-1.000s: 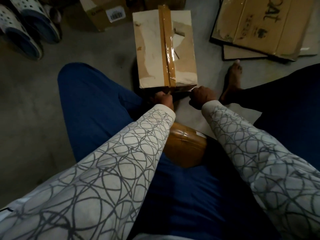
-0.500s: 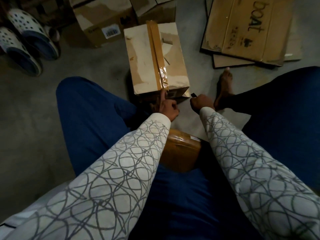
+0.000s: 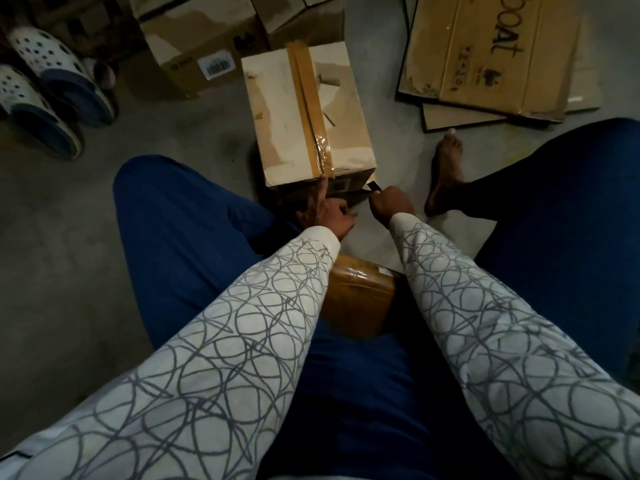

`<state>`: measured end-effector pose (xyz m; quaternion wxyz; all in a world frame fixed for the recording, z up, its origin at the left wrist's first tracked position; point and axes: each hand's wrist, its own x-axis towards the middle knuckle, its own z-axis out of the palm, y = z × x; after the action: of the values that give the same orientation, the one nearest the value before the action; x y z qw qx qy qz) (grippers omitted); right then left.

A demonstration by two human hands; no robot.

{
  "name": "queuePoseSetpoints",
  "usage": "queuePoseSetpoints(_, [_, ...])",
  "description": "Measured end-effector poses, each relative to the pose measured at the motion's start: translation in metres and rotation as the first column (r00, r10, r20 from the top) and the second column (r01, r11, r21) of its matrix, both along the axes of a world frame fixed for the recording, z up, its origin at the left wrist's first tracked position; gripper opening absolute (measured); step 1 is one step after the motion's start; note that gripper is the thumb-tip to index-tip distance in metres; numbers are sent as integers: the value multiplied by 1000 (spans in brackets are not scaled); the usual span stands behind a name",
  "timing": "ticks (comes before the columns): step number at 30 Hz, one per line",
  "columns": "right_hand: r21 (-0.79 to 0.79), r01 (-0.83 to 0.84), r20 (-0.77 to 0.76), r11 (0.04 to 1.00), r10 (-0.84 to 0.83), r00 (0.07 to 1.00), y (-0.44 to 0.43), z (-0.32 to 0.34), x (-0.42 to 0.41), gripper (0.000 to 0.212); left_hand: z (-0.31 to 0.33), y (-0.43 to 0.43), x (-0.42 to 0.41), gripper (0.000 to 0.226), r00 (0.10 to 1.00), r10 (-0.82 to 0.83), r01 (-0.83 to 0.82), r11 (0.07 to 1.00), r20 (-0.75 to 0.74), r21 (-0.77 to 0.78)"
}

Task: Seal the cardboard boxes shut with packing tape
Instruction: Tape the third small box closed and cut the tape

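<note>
A worn cardboard box stands on the floor in front of me, between my legs. A strip of brown packing tape runs along its top seam and folds over the near edge. My left hand is at the box's near face, its straight index finger pressing the tape end against the edge while the other fingers are curled. Just to its right, at the near right corner, my right hand grips a small dark cutter. A roll of brown tape lies in my lap between my forearms.
Flattened cardboard sheets lie on the floor at the far right, and more boxes stand behind the taped one. A pair of perforated sandals sits at the far left. My bare foot rests right of the box.
My left hand went from gripping at the box's near edge to pressing the tape end with a raised index finger. My right hand stays at the near right corner.
</note>
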<state>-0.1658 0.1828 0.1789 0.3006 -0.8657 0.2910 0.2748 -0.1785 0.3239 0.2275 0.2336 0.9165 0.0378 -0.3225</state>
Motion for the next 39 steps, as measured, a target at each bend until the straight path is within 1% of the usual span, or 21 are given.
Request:
queuePoseSetpoints(4, [14, 49, 35, 999, -50, 998, -1, 0, 3, 46, 10, -6, 2, 14, 996, -90, 91, 995, -18, 50])
queuePoseSetpoints(7, [22, 53, 59, 998, -54, 997, 0, 0, 4, 47, 11, -5, 4, 16, 999, -43, 44, 999, -24, 30])
queuePoseSetpoints(11, [22, 29, 80, 999, -31, 996, 2, 1, 0, 47, 12, -5, 4, 29, 998, -10, 10, 1000, -70, 9])
queuePoseSetpoints(14, [27, 31, 86, 999, -34, 996, 4, 5, -3, 47, 16, -9, 3, 23, 997, 55, -55, 998, -47, -3])
queuePoseSetpoints(15, [33, 23, 85, 999, -26, 996, 6, 5, -5, 47, 16, -8, 5, 28, 997, 61, -61, 998, -51, -7])
queuePoseSetpoints(16, [40, 12, 81, 999, -16, 997, 7, 5, -6, 47, 15, -5, 7, 40, 995, 63, -64, 998, -74, -17])
queuePoseSetpoints(18, [47, 6, 88, 999, -10, 996, 8, 6, -10, 47, 8, 0, 10, 75, 987, 93, -99, 994, -135, -43])
queuePoseSetpoints(19, [47, 12, 103, 999, -17, 995, 8, 7, -12, 47, 4, 0, 11, 84, 984, 100, -107, 994, -144, -37])
queuePoseSetpoints(20, [43, 26, 123, 999, -31, 992, 8, 9, -13, 46, 3, -1, 10, 84, 986, 102, -106, 994, -135, -22])
queuePoseSetpoints(21, [36, 47, 152, 998, -52, 987, 10, 13, -13, 45, 2, -3, 9, 75, 988, 106, -107, 994, -109, -7])
queuePoseSetpoints(23, [34, 96, 226, 995, -101, 969, 17, 20, -12, 46, 8, -6, 9, 39, 988, 147, -147, 989, -37, 7])
queuePoseSetpoints(24, [42, 117, 265, 992, -124, 956, 21, 21, -12, 49, 11, -6, 9, 25, 982, 191, -191, 982, -16, 5])
queuePoseSetpoints(25, [61, 128, 300, 990, -140, 943, 24, 23, -11, 51, 11, -4, 11, 19, 971, 238, -238, 971, 2, 0])
queuePoseSetpoints(26, [96, 128, 327, 987, -153, 933, 28, 23, -10, 52, 10, -2, 11, 18, 963, 268, -268, 963, 14, 1])
queuePoseSetpoints(28, [166, 72, 391, 984, -132, 911, 34, 26, -4, 47, 6, 2, 10, 28, 971, 237, -237, 971, 28, 18])
queuePoseSetpoints(30, [198, -29, 458, 980, -66, 886, 37, 29, 5, 45, 3, 4, 5, 49, 989, 142, -143, 990, 36, 13])
queuePoseSetpoints(32, [183, -130, 501, 975, 21, 865, 39, 26, 16, 46, 1, 6, -2, 60, 998, 39, -39, 999, 59, 4])
queuePoseSetpoints(33, [168, -169, 513, 971, 61, 857, 40, 24, 22, 44, -1, 7, -4, 58, 998, -2, 2, 1000, 67, -9])
queuePoseSetpoints(35, [146, -229, 516, 962, 124, 848, 39, 16, 31, 39, -1, 11, -6, 43, 997, -41, 44, 998, 63, -54])
queuePoseSetpoints(37, [121, -285, 496, 951, 190, 847, 38, 8, 36, 34, -1, 15, -6, 28, 999, -36, 38, 996, 23, -80])
queuePoseSetpoints(39, [80, -336, 490, 939, 256, 833, 38, -1, 37, 36, 3, 17, -4, 23, 1000, -8, 7, 996, -14, -87])
